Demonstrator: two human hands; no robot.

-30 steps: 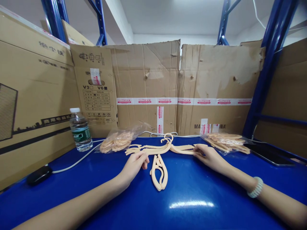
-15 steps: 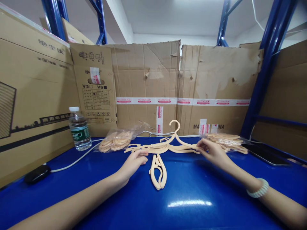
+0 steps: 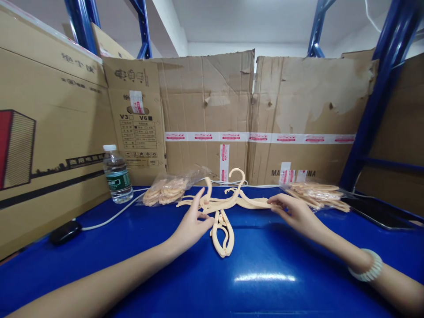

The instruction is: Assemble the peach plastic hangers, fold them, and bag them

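A cream folding clothes hanger (image 3: 228,202) lies near the back of the blue table, its hook upward. A short section of its left arm stands upright. At that section is my left hand (image 3: 192,223), index finger raised against it and thumb spread apart. My right hand (image 3: 296,214) pinches the end of the hanger's right arm between thumb and fingers. Other cream hanger pieces lie under and beside this hanger, partly hidden. Just in front, between my hands, a folded hanger (image 3: 228,247) lies on the table.
Bagged hangers (image 3: 165,190) lie at the back left, and a second bag of hangers (image 3: 319,194) at the back right. A water bottle (image 3: 118,176), a black mouse (image 3: 65,232) and a white cable stand left. A dark phone-like slab (image 3: 377,214) lies right. Cardboard (image 3: 208,110) walls the back.
The left section of the hanger has swung up from lying flat. My left hand has moved right and raised its index finger. My right hand stays at the right arm's end.
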